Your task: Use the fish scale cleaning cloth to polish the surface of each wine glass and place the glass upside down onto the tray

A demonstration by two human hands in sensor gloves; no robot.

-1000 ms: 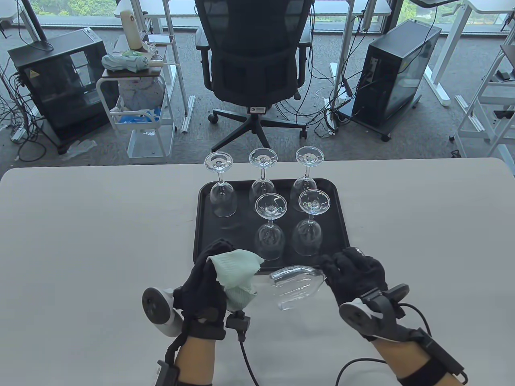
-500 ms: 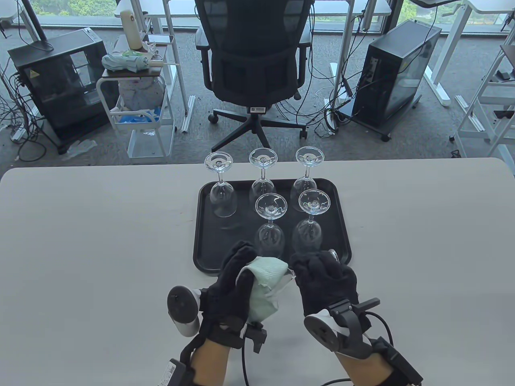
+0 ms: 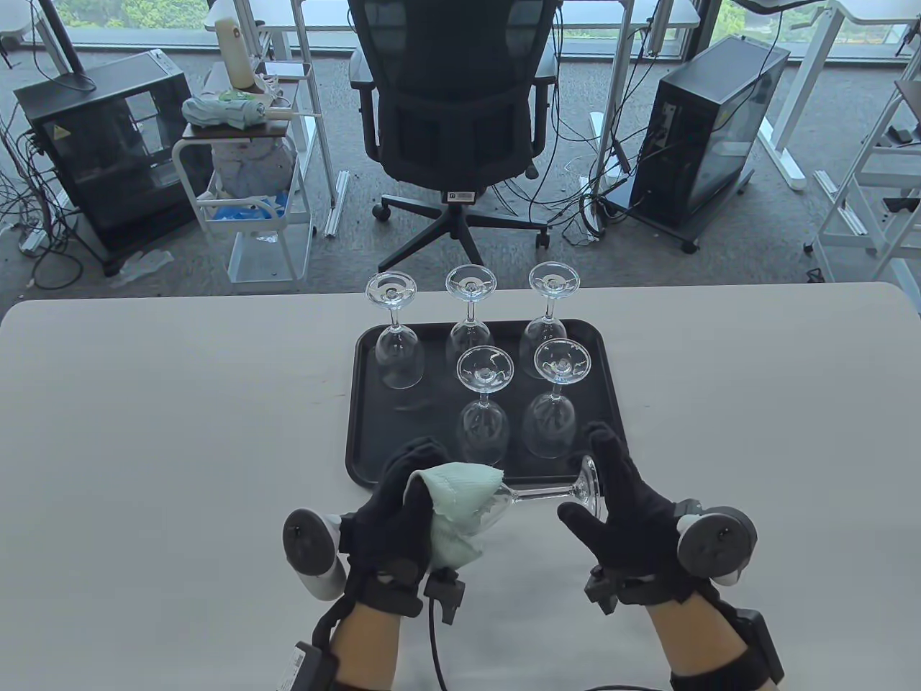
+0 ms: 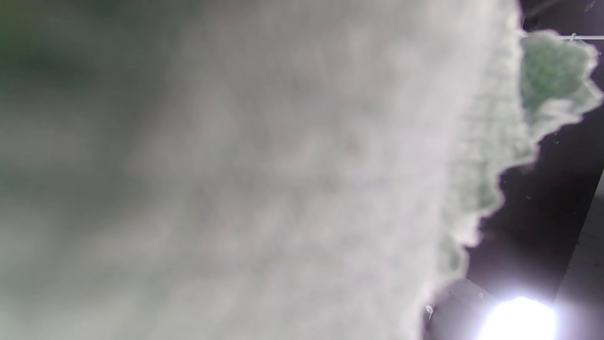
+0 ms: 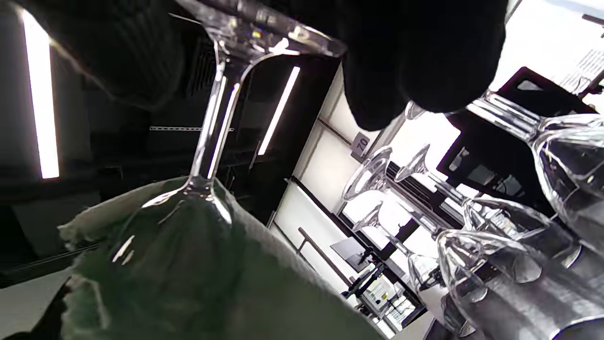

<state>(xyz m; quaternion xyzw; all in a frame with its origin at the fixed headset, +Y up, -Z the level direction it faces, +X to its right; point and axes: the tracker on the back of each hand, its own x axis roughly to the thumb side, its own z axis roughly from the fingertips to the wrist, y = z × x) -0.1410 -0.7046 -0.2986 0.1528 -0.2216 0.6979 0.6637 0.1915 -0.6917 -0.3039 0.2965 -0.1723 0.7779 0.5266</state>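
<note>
A clear wine glass (image 3: 541, 494) lies level above the table's near edge, foot pointing right. My left hand (image 3: 414, 489) grips the pale green fish scale cloth (image 3: 460, 504), which is wrapped over the glass's bowl. My right hand (image 3: 586, 475) pinches the foot between thumb and fingers. The black tray (image 3: 374, 432) just beyond carries several glasses (image 3: 483, 425) standing upside down. The cloth (image 4: 283, 165) fills the left wrist view. The right wrist view shows the stem (image 5: 212, 127) running into the cloth (image 5: 188, 274).
The tray's front left part is bare. The nearest upside-down glasses (image 3: 550, 425) stand just behind my hands. An office chair (image 3: 453, 108) and carts stand beyond the table's far edge. Grey tabletop (image 3: 144, 432) spreads to both sides.
My right hand slid right along the glass, from the bowl to the foot. The glass swung level with its foot to the right. The cloth now covers the bowl.
</note>
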